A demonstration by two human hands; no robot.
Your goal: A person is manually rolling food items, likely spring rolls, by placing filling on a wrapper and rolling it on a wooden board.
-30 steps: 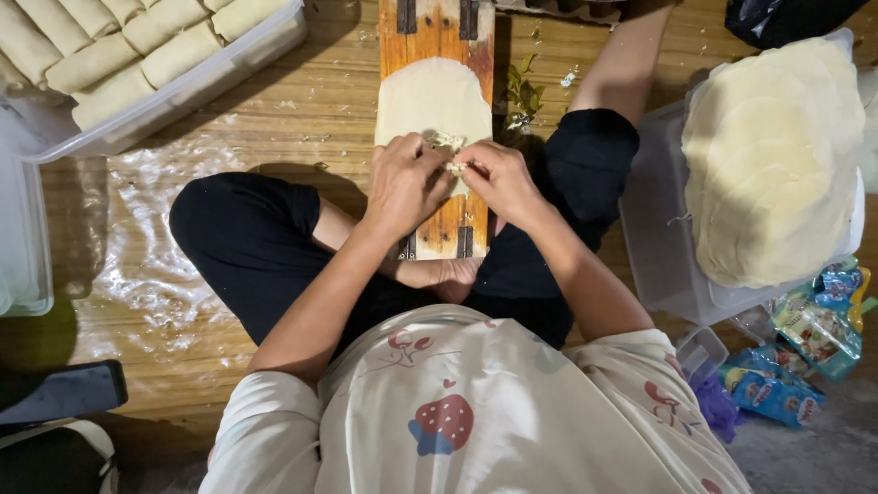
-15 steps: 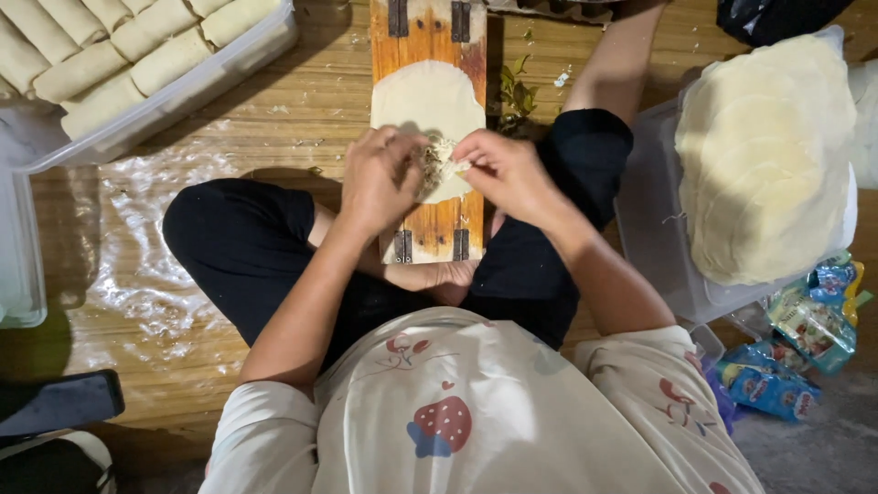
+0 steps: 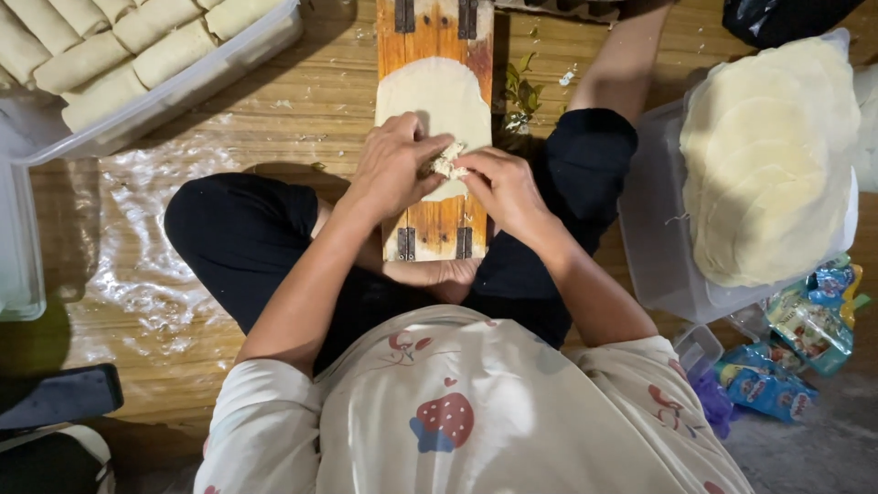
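I sit cross-legged on the floor with a hinged wooden board (image 3: 437, 220) between my knees. A round pale wrapper sheet (image 3: 439, 101) lies on the board. My left hand (image 3: 391, 167) and my right hand (image 3: 501, 187) meet over the wrapper's near edge. Together they pinch a small clump of pale shredded filling (image 3: 448, 162) between the fingertips. The near part of the wrapper is hidden under my hands.
A clear tray (image 3: 183, 87) of several finished pale rolls stands at the upper left. A stack of round wrappers (image 3: 766, 155) rests on a clear tub (image 3: 658, 265) at the right. Colourful packets (image 3: 786, 366) lie at the lower right. Crinkled plastic sheet (image 3: 128, 274) covers the floor at left.
My hands have kept working the filling at the wrapper's near edge, fingertips closing together on the clump. The view has shifted slightly.
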